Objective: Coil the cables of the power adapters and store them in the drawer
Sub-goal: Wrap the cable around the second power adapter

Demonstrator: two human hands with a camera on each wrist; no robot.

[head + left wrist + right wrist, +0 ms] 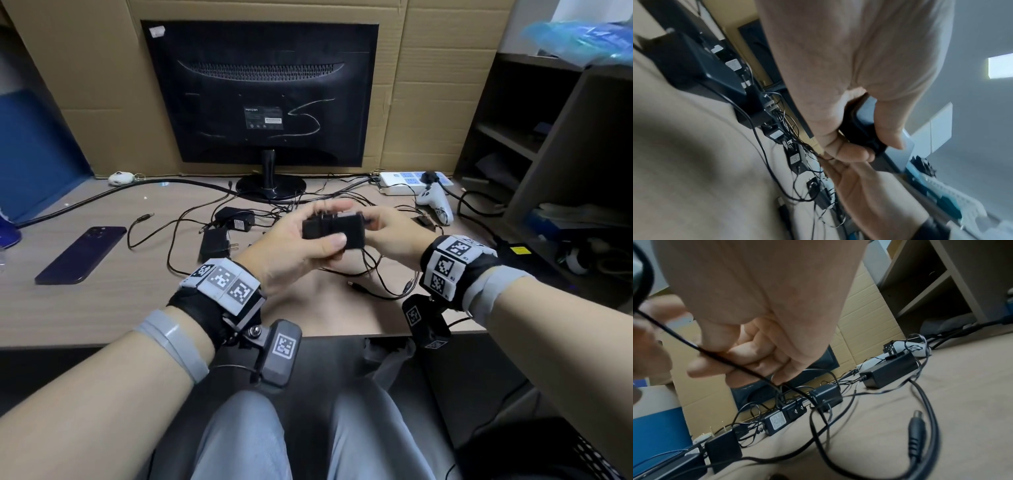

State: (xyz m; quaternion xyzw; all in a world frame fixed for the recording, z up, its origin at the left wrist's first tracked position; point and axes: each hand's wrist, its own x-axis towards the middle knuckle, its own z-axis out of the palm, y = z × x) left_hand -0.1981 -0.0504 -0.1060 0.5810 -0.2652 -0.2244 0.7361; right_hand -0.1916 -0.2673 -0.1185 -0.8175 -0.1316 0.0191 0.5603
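Observation:
My left hand (pixel 301 236) grips black power adapters (pixel 334 230) above the desk, thumb across their front, fingers curled over the top. In the left wrist view the same adapter (pixel 861 128) sits between thumb and fingers. My right hand (pixel 390 233) is at the adapters' right end and pinches a thin black cable (pixel 719 356) in its curled fingers. That cable hangs down in loops (pixel 373 270) to the desk. Two more black adapters (pixel 236 219) (pixel 215 244) lie on the desk to the left, cables tangled. No drawer is in view.
A black monitor (pixel 263 92) stands at the back against cardboard. A dark phone (pixel 82 254) lies at the left, a white power strip (pixel 411 181) and white controller (pixel 436 204) at the right back. Shelves (pixel 534 137) stand to the right. The desk edge (pixel 137 341) runs near my lap.

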